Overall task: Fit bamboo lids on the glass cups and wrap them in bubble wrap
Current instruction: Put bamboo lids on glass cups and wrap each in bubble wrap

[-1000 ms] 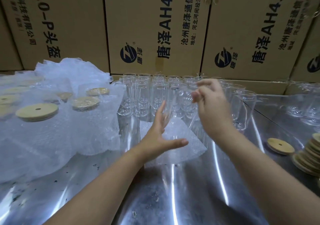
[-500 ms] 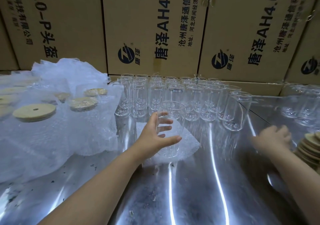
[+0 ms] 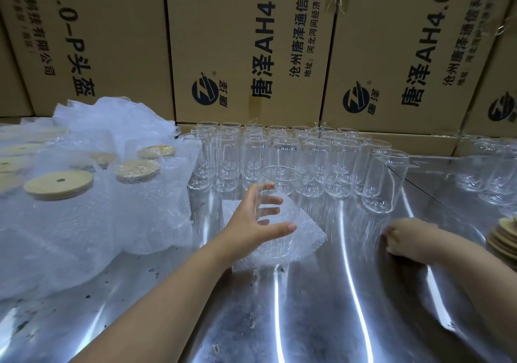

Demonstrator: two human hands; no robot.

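Landmark = glass cup (image 3: 291,186), upright, no lid on it. It stands on a small bubble wrap sheet (image 3: 310,239) lying flat on the steel table (image 3: 307,306).

L hand (image 3: 251,222) comes in from cup's left and is clamped on it: thumb across near side, fingers seen thru the glass.

R hand (image 3: 405,239) well right of cup, low over table, motion-blurred. Can't tell if fingers grip anything. Hands well apart.

Further right of cup, just past R hand: lid stack (image 3: 503,236), bamboo, cut by frame edge.

Behind cup: rows of empty cups (image 3: 316,152), upright, packed close. Tilted cup (image 3: 382,183) at right end of rows.

Left of cup: big bubble wrap heap (image 3: 98,222). Wrapped lids (image 3: 137,169) show thru the film. One bare lid (image 3: 58,185) w/ centre hole sits on top.

Far behind cup: cardboard boxes (image 3: 251,41), printed text, walling the back
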